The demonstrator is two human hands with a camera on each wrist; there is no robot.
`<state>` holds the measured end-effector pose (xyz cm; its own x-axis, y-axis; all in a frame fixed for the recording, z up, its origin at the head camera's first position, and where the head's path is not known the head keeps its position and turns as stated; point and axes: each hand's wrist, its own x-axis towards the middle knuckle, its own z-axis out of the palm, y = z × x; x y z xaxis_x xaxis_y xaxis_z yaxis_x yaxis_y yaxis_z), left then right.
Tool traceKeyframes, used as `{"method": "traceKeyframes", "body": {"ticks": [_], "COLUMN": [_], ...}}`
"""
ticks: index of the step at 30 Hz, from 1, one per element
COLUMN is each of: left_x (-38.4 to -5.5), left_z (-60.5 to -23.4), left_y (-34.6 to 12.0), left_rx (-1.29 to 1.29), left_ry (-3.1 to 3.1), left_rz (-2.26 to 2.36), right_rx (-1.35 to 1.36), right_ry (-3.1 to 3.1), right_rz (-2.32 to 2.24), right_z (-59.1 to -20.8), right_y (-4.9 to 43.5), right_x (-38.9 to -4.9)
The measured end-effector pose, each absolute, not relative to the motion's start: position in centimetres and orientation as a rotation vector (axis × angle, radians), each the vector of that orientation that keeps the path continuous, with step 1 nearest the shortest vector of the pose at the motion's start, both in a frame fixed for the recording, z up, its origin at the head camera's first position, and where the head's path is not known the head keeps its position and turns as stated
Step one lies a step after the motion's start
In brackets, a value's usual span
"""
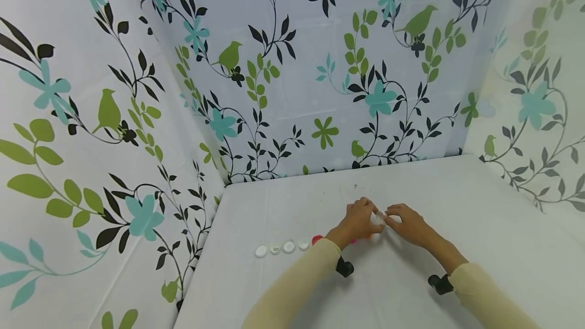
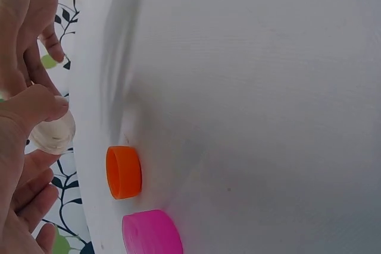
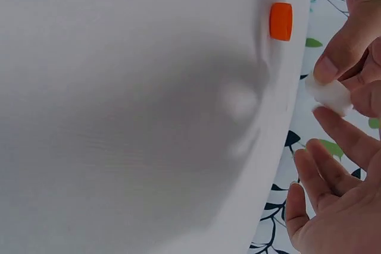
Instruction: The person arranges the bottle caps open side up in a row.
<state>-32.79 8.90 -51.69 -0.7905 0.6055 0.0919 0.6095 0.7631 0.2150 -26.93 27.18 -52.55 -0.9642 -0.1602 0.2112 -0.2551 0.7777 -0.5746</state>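
Above the table, my left hand (image 1: 358,220) and right hand (image 1: 410,225) meet at a small, whitish, translucent round cap (image 2: 55,135). My left thumb and index finger pinch it. In the right wrist view, the right thumb and index finger (image 3: 340,134) also pinch the cap (image 3: 331,94), while that hand's other fingers are spread loosely. An orange cap (image 2: 124,172) and a pink cap (image 2: 152,233) rest on the table beneath the hands. Seen from the head, my left hand and forearm partly cover them.
A row of caps extends left on the white table (image 1: 256,293): a red cap (image 1: 317,238), then several white caps (image 1: 289,247). Dark wrist mounts (image 1: 345,267) hang under both wrists. Patterned cloth walls (image 1: 274,90) with leaves and birds enclose the table's back and sides.
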Motion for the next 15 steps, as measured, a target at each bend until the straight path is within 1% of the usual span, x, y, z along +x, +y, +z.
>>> {"method": "traceKeyframes", "body": {"ticks": [7,15], "left_x": [-32.4,-32.1], "left_z": [-52.1,-52.7], "left_y": [9.0,9.2], "left_rx": [-1.039,-1.078], "left_ry": [-2.948,-2.961], "left_rz": [-0.29,-0.313], "right_rx": [0.439,0.457], "right_ry": [-2.807,-2.871], "right_rz": [0.837,0.736], "right_z": [-53.1,-53.8], "right_y": [27.5,27.9], "right_x": [-26.3,-26.3]}}
